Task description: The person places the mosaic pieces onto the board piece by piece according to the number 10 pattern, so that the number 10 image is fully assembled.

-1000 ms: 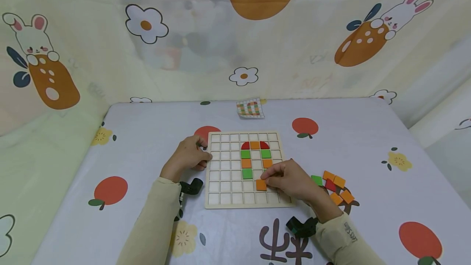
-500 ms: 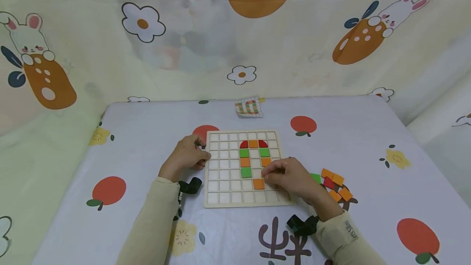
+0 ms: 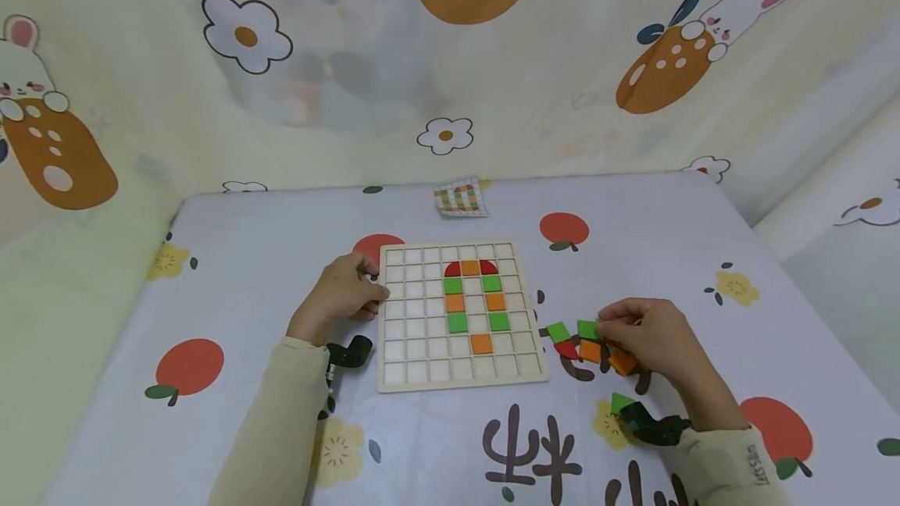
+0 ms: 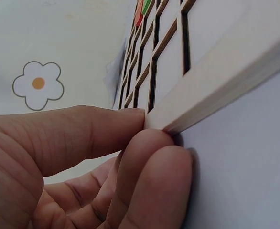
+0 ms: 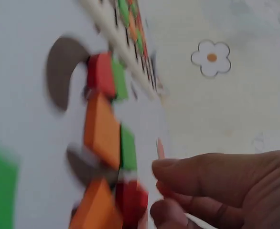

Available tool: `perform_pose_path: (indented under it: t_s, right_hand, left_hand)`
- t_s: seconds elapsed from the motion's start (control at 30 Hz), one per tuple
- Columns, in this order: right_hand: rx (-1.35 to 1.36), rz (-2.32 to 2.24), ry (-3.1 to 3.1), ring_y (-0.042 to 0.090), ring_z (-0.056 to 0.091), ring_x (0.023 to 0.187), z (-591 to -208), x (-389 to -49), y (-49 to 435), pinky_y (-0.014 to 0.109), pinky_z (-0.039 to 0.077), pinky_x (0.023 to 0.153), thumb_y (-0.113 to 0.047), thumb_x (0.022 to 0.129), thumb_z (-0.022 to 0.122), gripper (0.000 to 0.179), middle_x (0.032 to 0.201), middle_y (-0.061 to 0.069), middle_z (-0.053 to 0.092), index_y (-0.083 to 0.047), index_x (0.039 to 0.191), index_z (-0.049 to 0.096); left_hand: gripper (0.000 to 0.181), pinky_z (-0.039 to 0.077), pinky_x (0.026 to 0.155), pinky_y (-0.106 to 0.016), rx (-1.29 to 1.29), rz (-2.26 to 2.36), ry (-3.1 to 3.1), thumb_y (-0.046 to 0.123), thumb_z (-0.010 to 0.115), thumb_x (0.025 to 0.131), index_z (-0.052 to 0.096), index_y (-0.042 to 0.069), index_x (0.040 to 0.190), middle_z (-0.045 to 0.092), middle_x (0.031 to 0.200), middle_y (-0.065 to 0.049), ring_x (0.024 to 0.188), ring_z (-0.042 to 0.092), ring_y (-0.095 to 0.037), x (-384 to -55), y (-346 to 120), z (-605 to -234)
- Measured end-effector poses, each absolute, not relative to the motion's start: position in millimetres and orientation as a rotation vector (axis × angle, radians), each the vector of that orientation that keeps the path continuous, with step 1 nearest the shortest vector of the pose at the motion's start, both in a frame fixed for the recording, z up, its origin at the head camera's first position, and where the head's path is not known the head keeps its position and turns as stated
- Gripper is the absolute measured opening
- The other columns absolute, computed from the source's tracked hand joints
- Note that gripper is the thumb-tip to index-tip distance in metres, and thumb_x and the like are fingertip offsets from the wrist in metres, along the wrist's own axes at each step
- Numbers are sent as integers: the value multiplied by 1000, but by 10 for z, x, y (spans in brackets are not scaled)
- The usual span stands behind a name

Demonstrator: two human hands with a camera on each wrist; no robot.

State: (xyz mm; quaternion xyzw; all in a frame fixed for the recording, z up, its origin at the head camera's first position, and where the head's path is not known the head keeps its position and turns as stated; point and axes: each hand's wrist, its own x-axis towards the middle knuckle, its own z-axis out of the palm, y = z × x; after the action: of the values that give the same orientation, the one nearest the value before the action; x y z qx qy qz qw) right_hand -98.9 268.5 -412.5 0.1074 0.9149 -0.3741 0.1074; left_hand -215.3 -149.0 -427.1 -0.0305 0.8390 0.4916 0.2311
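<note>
In the head view, a wooden grid board lies on the table with green and orange square tiles and red rounded pieces in its right part. An orange tile sits below the two columns. My left hand holds the board's left edge, thumb and fingertips against the rim. My right hand hovers at the loose pieces right of the board, fingertips beside a green tile. In the right wrist view, its thumb and fingers are bent with no piece visible between them; the right wrist view is blurred.
Several loose pieces lie by my right hand: a green tile, a red piece and orange tiles. A green piece lies nearer, by the wrist camera. A small patterned card lies near the table's far edge.
My right hand has left the board and moved right to the loose pieces, uncovering a green tile in the right column. My left hand stays at the board's edge. The head view has shifted slightly.
</note>
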Motion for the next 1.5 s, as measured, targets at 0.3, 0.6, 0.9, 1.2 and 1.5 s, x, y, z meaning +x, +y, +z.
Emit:
perform_pose_path:
  t_s: [0.3, 0.6, 0.9, 1.2, 1.5]
  right_hand:
    - [415, -1028, 2701, 22, 58, 69, -4173, -902, 2745, 29, 48, 51, -20, 92, 77, 36, 82, 7, 61, 0, 121, 70]
    - [389, -959, 2784, 21, 59, 71, -4151, -885, 2678, 29, 47, 52, -19, 92, 76, 23, 84, 6, 64, -2, 108, 72]
    - [346, -1150, 2735, 20, 65, 76, -4158, -870, 2684, 29, 55, 58, -18, 95, 77, 24, 89, 6, 74, -1, 111, 72]
    - [274, -1570, 2451, 21, 71, 74, -4143, -978, 2318, 31, 63, 67, -12, 98, 70, 30, 94, 13, 74, 6, 121, 67]
    - [243, -1720, 2221, 20, 73, 73, -4252, -1109, 1929, 30, 64, 68, -5, 97, 67, 27, 89, 13, 74, 9, 120, 66]
  left_hand:
    - [38, 61, 64, -26, -92, 1330, 2327, 8, 75, 93, 53, 1, 124, 63, 94, -14, 70, 68, -19, -2169, -1523, -4222]
    - [37, 61, 64, -27, -102, 1342, 2324, 8, 75, 93, 54, 2, 123, 64, 93, -13, 70, 68, -19, -2169, -1526, -4235]
    - [37, 61, 64, -27, -97, 1359, 2315, 7, 76, 93, 54, 2, 123, 65, 92, -13, 69, 68, -19, -2174, -1519, -4268]
    - [38, 62, 64, -27, -83, 1367, 2308, 7, 75, 93, 54, 1, 123, 65, 93, -13, 69, 68, -18, -2175, -1504, -4279]
    - [36, 62, 63, -27, -93, 1366, 2314, 7, 76, 92, 55, 2, 122, 65, 93, -14, 69, 68, -19, -2158, -1489, -4292]
